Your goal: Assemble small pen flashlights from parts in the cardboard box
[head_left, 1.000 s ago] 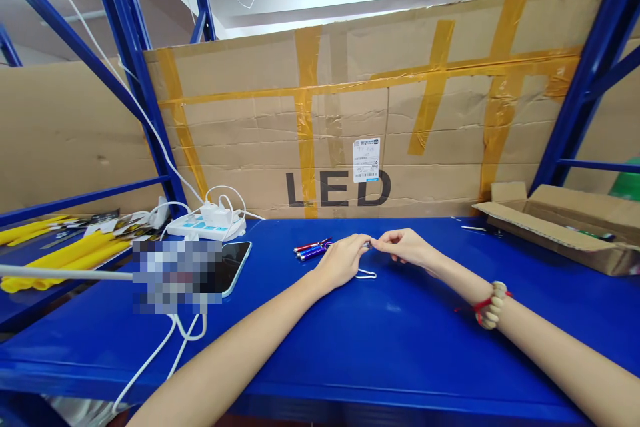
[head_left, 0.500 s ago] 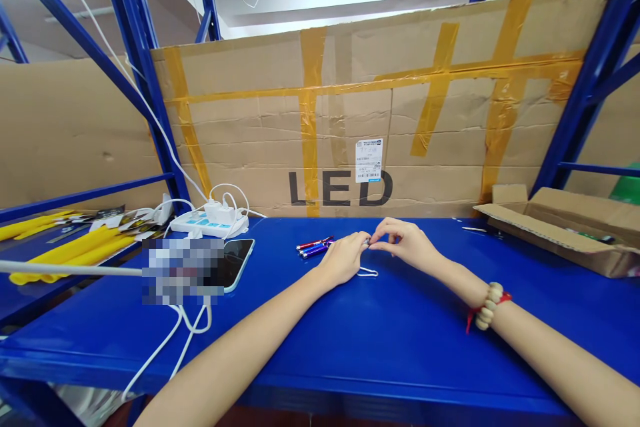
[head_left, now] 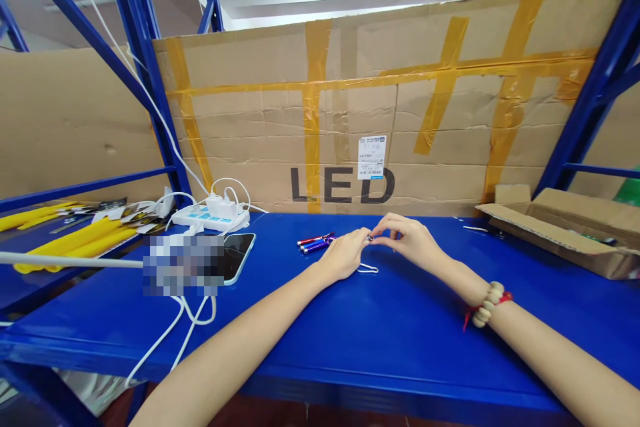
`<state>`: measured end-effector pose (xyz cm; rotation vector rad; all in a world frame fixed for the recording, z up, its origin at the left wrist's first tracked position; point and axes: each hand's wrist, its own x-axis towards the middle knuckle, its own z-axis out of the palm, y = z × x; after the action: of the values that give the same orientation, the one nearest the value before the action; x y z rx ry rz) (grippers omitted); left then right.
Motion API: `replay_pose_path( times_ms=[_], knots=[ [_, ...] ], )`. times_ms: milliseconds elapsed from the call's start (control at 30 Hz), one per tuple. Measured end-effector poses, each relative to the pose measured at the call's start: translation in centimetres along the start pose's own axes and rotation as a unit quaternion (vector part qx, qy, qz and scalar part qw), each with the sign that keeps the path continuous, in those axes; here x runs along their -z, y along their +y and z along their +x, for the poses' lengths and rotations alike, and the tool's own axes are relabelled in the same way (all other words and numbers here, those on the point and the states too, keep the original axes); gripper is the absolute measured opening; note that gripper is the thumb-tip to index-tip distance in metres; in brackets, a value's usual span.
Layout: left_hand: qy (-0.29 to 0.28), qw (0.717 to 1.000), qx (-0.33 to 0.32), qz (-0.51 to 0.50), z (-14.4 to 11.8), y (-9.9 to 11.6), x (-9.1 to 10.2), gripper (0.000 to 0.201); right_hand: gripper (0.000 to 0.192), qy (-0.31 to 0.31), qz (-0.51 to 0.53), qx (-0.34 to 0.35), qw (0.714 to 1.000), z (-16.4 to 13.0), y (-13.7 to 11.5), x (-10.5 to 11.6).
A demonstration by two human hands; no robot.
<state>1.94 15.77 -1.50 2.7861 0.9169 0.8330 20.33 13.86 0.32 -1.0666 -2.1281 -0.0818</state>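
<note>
Plainly, the left hand [head_left: 345,257] and right hand [head_left: 407,240] meet over the blue table [head_left: 380,327], both grips pinched on a tiny metal piece [head_left: 369,238], a wire clip [head_left: 367,269] at six o'clock below. Being so small, it could slip free and roll toward the pens [head_left: 314,243] at nine o'clock

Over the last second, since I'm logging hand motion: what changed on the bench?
Little. The right hand drew in closer to the left hand, its fingers curling over the small metal piece both pinch; neither let go. The wire loop, pens, phone and box lie as before; the apparent slight shift is the camera's.
</note>
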Motion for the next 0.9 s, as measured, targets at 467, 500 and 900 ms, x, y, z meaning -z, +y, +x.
replay_pose_path(
  times_ms=[467, 500, 900],
  knots=[
    [-0.030, 1.000, 0.005, -0.006, -0.15, 0.28, 0.11, 0.015, 0.018, -0.012, -0.070, 0.026, 0.997, -0.11, -0.51, 0.65],
    [-0.032, 0.999, 0.004, -0.003, -0.15, 0.32, 0.12, 0.015, 0.019, -0.009, -0.072, 0.029, 0.997, -0.13, -0.45, 0.65],
    [-0.047, 0.999, -0.006, 0.010, 0.22, 0.45, 0.44, 0.019, 0.037, 0.045, -0.080, 0.065, 0.994, -0.03, -0.40, 0.84]
  ],
)
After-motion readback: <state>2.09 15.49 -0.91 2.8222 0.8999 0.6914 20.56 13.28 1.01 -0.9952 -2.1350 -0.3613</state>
